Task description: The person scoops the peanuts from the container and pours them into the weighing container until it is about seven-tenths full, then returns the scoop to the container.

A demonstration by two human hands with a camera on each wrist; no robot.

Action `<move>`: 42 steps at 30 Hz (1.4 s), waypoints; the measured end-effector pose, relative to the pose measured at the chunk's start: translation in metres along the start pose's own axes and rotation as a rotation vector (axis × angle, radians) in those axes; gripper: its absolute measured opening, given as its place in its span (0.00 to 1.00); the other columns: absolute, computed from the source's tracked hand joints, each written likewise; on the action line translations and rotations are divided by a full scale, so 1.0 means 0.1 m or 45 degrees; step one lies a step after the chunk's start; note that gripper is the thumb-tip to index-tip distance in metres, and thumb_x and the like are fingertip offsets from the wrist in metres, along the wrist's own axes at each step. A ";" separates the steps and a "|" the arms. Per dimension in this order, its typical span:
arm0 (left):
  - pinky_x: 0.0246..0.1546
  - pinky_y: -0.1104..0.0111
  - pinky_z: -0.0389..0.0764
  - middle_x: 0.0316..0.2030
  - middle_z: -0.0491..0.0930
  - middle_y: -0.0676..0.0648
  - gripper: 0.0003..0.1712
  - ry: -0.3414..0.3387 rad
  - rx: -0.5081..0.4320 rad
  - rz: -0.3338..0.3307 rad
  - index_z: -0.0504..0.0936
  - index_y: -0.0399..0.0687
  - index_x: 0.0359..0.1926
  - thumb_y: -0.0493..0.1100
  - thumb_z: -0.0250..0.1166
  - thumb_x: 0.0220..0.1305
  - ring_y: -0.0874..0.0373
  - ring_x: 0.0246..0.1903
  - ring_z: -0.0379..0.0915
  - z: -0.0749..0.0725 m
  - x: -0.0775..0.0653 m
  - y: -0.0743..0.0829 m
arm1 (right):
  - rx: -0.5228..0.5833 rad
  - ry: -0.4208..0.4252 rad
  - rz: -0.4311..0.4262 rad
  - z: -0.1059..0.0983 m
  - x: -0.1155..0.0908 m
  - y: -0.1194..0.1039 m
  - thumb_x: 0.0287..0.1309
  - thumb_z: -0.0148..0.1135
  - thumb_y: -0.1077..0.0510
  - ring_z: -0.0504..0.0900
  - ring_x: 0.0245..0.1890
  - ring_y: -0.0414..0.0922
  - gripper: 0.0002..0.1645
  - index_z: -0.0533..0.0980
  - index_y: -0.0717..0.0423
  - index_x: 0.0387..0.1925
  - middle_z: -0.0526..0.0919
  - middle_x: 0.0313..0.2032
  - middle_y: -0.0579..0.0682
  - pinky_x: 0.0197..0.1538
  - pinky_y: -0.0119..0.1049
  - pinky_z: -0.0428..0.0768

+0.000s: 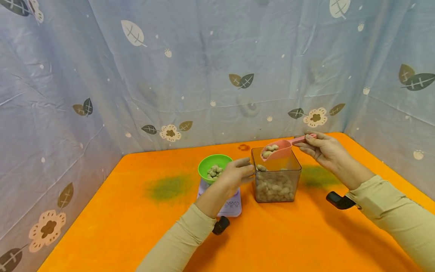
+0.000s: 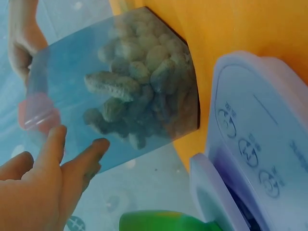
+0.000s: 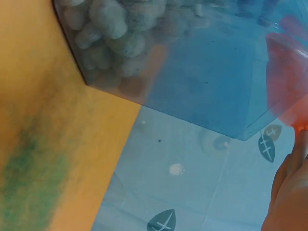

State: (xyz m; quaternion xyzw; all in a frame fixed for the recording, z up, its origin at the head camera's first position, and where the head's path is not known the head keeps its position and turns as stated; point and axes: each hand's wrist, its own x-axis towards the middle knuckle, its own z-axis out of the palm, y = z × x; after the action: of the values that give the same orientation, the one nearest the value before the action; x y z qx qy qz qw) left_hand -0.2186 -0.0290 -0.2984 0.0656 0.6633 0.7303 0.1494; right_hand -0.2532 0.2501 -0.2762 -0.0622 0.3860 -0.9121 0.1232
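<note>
My right hand (image 1: 325,150) grips the handle of a pink scoop (image 1: 284,150), held above the rim of a clear square container (image 1: 295,176). A few peanuts (image 1: 270,149) lie in the scoop. More peanuts (image 1: 274,190) fill the lower part of the container. My left hand (image 1: 237,175), its fingers extended, is at the container's left wall; whether it touches is hard to tell. Below and left of that hand, a green bowl (image 1: 204,165) with several peanuts (image 1: 215,172) sits on a lilac kitchen scale (image 1: 235,210). My left hand and forearm partly cover the scale and bowl.
An orange cloth (image 1: 115,223) with dark green patches covers the table. Patterned light-blue curtains (image 1: 204,75) stand behind it and at both sides. A black wrist camera (image 1: 221,225) hangs below the left forearm, another camera (image 1: 340,200) below the right.
</note>
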 end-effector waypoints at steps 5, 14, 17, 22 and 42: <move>0.61 0.56 0.73 0.69 0.57 0.32 0.30 -0.007 -0.019 0.003 0.56 0.33 0.72 0.32 0.52 0.73 0.36 0.65 0.61 -0.10 -0.04 0.03 | 0.013 0.021 -0.002 0.07 0.01 -0.02 0.68 0.49 0.69 0.87 0.35 0.52 0.43 0.41 0.51 0.75 0.83 0.36 0.60 0.43 0.35 0.85; 0.64 0.54 0.69 0.70 0.54 0.29 0.32 0.011 -0.044 0.080 0.51 0.29 0.73 0.29 0.50 0.72 0.35 0.66 0.58 -0.37 -0.16 0.16 | -0.008 0.025 0.007 0.24 0.07 -0.03 0.69 0.48 0.67 0.87 0.37 0.50 0.49 0.29 0.47 0.76 0.70 0.61 0.63 0.43 0.33 0.85; 0.64 0.52 0.69 0.69 0.54 0.28 0.32 0.045 -0.047 0.106 0.51 0.27 0.72 0.28 0.49 0.72 0.34 0.65 0.59 -0.46 -0.20 0.19 | 0.006 0.034 0.013 0.31 0.10 -0.01 0.69 0.48 0.67 0.87 0.37 0.51 0.49 0.32 0.46 0.77 0.54 0.71 0.61 0.44 0.33 0.85; 0.65 0.51 0.68 0.69 0.56 0.28 0.31 0.103 -0.037 0.129 0.50 0.26 0.72 0.28 0.48 0.72 0.34 0.65 0.59 -0.61 -0.23 0.24 | 0.066 -0.026 0.007 0.40 0.13 0.04 0.68 0.49 0.68 0.87 0.36 0.53 0.26 0.56 0.56 0.65 0.81 0.44 0.62 0.44 0.35 0.85; 0.67 0.54 0.65 0.70 0.57 0.33 0.33 0.426 0.126 0.162 0.54 0.32 0.73 0.29 0.53 0.70 0.41 0.68 0.56 -1.12 -0.31 0.24 | -0.107 -0.024 0.005 0.79 0.35 0.34 0.71 0.45 0.66 0.87 0.33 0.45 0.46 0.30 0.55 0.76 0.78 0.45 0.57 0.41 0.29 0.85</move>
State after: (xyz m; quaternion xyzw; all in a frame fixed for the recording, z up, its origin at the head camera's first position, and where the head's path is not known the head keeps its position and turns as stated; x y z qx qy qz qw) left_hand -0.2254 -0.1467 -0.2839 -0.0075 0.7086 0.7055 -0.0129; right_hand -0.2648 0.1630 -0.2449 -0.0752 0.4229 -0.8942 0.1261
